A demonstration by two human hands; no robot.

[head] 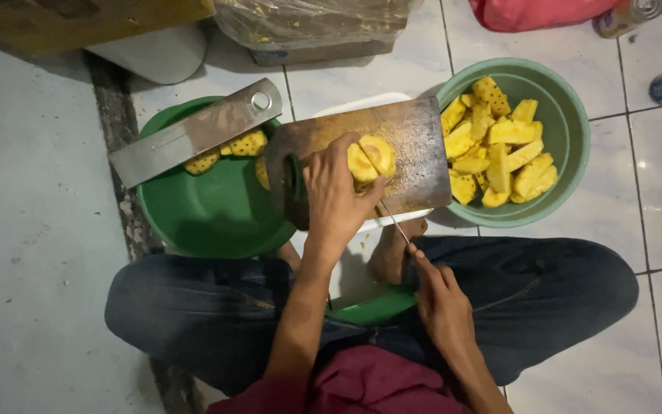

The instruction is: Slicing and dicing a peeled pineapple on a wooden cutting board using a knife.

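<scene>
While left hand (335, 195) fingers press pineapple (371, 159), right hand (440, 295) pinches knife (394, 222) (blade mostly hidden).

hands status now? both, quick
Left hand: closed on pineapple piece on the cutting board.
Right hand: closed on knife.

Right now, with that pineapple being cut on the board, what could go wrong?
The left hand grips the pineapple piece right where the thin knife in the right hand enters, so its fingers could get nicked. The cutting board rests across bowl rims and might tip. The cleaver perched on the green bowl could slide off.
</scene>
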